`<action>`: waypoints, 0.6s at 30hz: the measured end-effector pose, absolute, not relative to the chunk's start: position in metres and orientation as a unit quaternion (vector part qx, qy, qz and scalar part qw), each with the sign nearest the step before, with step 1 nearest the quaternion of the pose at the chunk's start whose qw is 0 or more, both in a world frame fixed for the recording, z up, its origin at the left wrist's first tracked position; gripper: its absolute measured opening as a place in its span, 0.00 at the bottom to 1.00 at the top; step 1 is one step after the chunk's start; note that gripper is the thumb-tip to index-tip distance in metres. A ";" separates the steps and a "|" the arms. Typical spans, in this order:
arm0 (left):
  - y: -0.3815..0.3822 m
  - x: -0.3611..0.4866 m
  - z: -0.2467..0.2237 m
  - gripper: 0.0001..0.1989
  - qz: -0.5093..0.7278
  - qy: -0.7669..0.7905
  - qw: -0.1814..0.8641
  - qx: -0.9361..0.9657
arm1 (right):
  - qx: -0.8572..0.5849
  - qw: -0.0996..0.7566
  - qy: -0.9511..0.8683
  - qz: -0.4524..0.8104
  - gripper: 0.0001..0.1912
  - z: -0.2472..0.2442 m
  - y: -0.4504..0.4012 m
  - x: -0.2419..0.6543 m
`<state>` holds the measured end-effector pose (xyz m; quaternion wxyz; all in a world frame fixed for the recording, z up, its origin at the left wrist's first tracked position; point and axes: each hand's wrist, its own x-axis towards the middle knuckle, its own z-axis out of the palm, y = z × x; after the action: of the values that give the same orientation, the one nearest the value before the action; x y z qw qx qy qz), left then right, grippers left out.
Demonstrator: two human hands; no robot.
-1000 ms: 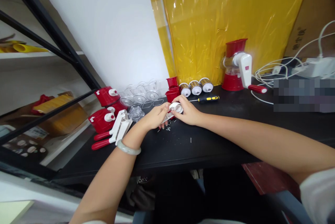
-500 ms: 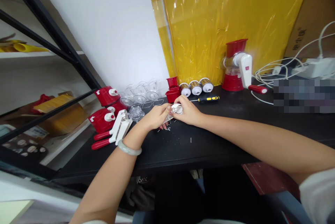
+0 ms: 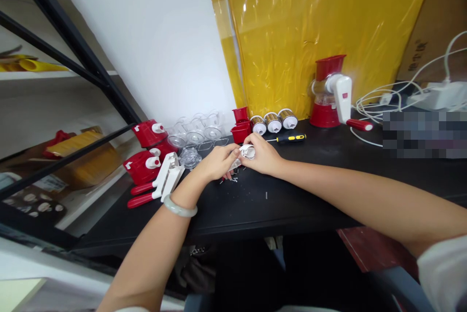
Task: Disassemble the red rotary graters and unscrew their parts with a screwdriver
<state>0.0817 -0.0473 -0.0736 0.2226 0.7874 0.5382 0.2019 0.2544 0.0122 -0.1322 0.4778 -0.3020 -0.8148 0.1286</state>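
Between both hands, above the black table (image 3: pixel 233 210), is a white plastic part (image 3: pixel 248 152) with a round end. My left hand (image 3: pixel 222 161) grips its left side with thumb and fingers. My right hand (image 3: pixel 263 155) is wrapped round its right side, so much of the part is hidden. Small screws (image 3: pixel 233 178) and a few reddish bits lie on the table just under the hands. Behind my right hand lies a screwdriver (image 3: pixel 291 138) with a black and yellow handle. Red plastic hoppers (image 3: pixel 241 132) stand just beyond the fingers.
White crank handles with red grips (image 3: pixel 168 178) and red bases (image 3: pixel 142 168) sit at left, beside clear plastic housings (image 3: pixel 195 132). Several grater drums (image 3: pixel 273 122) line the back. An assembled red and white grater (image 3: pixel 326 93) stands right, near white cables (image 3: pixel 379 100).
The white part has turned slightly in my fingers, and its round end faces me a little more. Both hands stay in nearly the same place.
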 end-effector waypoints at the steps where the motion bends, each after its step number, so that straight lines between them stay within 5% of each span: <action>1: -0.047 0.081 -0.074 0.32 0.202 0.538 0.224 0.787 | -0.302 0.477 -0.815 0.130 0.15 -0.132 0.012 0.255; 13: -0.060 0.053 -0.033 0.19 0.323 0.609 0.160 0.706 | -0.231 0.527 -0.797 0.183 0.18 -0.134 0.020 0.261; 18: -0.094 -0.012 0.013 0.18 0.205 0.687 0.044 0.696 | -0.219 0.513 -0.812 0.173 0.16 -0.135 0.019 0.260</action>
<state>-0.0122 -0.0936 0.0131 0.0438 0.6961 0.6868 0.2048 0.2601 0.0192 -0.1346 0.5126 -0.2189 -0.8120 0.1733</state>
